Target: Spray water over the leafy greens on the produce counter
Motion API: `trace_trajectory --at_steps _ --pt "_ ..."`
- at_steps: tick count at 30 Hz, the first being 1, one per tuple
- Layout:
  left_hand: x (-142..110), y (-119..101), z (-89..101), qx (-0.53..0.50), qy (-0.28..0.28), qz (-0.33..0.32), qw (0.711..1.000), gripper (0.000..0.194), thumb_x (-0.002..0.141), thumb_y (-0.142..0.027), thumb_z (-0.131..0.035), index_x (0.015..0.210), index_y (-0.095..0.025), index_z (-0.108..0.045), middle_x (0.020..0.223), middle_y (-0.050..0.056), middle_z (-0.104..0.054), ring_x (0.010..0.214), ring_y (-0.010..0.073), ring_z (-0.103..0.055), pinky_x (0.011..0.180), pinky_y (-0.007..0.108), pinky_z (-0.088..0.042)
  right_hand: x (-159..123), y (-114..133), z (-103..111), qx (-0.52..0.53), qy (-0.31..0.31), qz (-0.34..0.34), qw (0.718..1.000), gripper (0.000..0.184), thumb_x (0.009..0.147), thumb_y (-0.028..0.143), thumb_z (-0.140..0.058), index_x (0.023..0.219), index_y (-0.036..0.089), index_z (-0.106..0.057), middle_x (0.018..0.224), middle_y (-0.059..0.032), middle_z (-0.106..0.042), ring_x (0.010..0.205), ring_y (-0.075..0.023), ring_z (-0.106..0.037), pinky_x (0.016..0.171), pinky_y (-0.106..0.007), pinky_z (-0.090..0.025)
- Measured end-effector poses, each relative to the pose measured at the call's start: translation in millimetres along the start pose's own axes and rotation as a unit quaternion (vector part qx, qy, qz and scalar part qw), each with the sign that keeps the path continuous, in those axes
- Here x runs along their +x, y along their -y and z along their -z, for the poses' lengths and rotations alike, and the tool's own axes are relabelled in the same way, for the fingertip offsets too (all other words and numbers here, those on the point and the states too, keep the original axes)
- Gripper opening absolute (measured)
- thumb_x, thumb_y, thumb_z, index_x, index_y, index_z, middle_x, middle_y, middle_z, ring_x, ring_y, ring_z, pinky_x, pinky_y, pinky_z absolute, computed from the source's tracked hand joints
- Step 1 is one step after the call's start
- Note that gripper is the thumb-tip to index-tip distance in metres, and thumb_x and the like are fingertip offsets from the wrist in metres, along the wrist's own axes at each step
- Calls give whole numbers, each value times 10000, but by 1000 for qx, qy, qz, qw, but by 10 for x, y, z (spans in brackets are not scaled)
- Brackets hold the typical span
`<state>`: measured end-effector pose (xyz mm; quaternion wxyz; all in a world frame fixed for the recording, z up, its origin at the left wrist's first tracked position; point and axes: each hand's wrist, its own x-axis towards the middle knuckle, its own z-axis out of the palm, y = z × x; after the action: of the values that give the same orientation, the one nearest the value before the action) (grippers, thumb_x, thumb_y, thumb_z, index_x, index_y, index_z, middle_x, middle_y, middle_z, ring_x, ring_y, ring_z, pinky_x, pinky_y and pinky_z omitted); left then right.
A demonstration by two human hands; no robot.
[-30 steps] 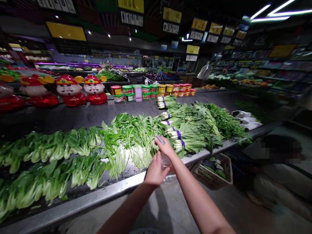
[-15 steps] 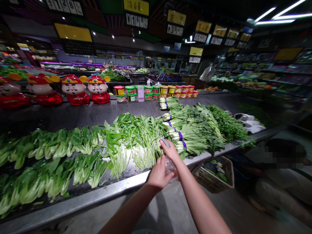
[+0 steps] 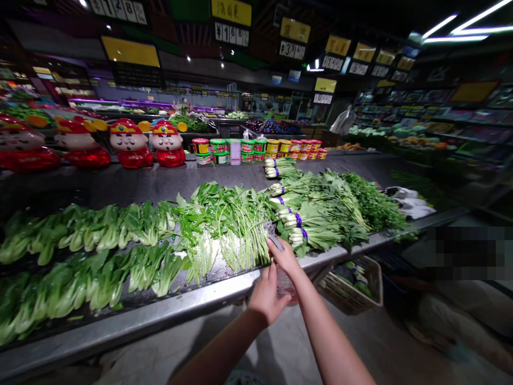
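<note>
My right hand is closed at the front edge of the vegetable stand, and a small grey strip-like thing shows at its fingers. Just left of it and a little lower, my left hand has its fingers stretched forward and its thumb apart. A clear, pinkish thing shows between the hands, partly hidden by them; its kind is unclear. Loose leafy greens with long stems lie just beyond the hands. To the right are bunches of greens bound with purple bands.
Rows of bok choy lie on the left. A metal rail edges the stand. Red figurines and stacked tubs line the back. Below right stands a basket with greens. A crouching person is at the far right.
The view has shifted slightly, so the stand's left side sits higher and further right. My left hand has lowered a little, its thumb more apart from the right hand.
</note>
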<state>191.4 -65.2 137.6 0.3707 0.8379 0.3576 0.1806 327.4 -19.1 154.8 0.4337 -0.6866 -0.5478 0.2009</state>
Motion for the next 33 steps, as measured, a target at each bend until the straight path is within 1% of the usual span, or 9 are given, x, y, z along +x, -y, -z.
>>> trace_trajectory --at_steps 3,8,12,17,21,26,30,33 --pt "-106 -23 -7 -9 12 2 1000 826 737 -328 -578 1407 -55 -180 1397 188 -347 1265 288 -372 1081 370 -307 -105 -19 -10 7 -2 0 1000 407 834 524 -435 576 214 -487 566 -16 -567 571 -172 -528 581 -286 -397" --pt "-307 -68 -28 -20 33 20 999 835 733 -307 -578 1417 -70 -162 1406 177 -341 1256 296 -385 1079 375 -306 -306 -48 -18 25 15 -10 1000 405 830 532 -435 638 196 -555 646 -40 -615 620 -182 -555 590 -284 -409" --pt "-446 -47 -78 -29 47 34 998 836 733 -303 -578 1424 -95 -156 1425 163 -314 1268 294 -375 1078 357 -300 -463 -71 -60 31 18 -17 999 430 829 539 -430 603 194 -553 615 -36 -598 608 -181 -547 598 -284 -413" --pt "-573 -10 -144 -44 50 24 997 860 717 -285 -598 1428 -103 -149 1406 158 -343 1244 284 -407 1069 340 -315 -624 -118 -112 5 1 -30 1000 433 836 543 -422 600 202 -547 628 -38 -605 639 -190 -558 638 -292 -418" --pt "-654 -12 -198 -61 52 27 996 854 702 -284 -612 1420 -115 -181 1367 151 -391 1218 283 -431 1053 342 -337 -731 -178 -136 -7 -5 -40 999 417 847 529 -416 592 215 -520 622 -31 -595 639 -190 -551 641 -292 -417" --pt "-716 12 -265 -75 54 28 995 838 697 -275 -614 1411 -123 -204 1350 149 -405 1192 277 -453 1040 335 -349 -830 -220 -150 -15 -7 -46 999 379 843 514 -429 626 219 -526 634 -26 -599 654 -195 -555 641 -294 -416" --pt "-741 43 -265 -74 50 25 996 839 706 -285 -610 1416 -134 -189 1376 138 -383 1216 268 -433 1059 326 -325 -848 -166 -152 -18 -2 -49 999 388 840 519 -426 623 215 -534 637 -29 -601 655 -197 -562 643 -297 -420" --pt "-740 43 -199 -64 42 28 997 833 716 -290 -603 1418 -134 -182 1394 132 -367 1240 264 -413 1072 316 -308 -817 -61 -162 -6 1 -41 999 388 841 524 -424 652 208 -545 665 -35 -616 672 -198 -573 655 -297 -427"
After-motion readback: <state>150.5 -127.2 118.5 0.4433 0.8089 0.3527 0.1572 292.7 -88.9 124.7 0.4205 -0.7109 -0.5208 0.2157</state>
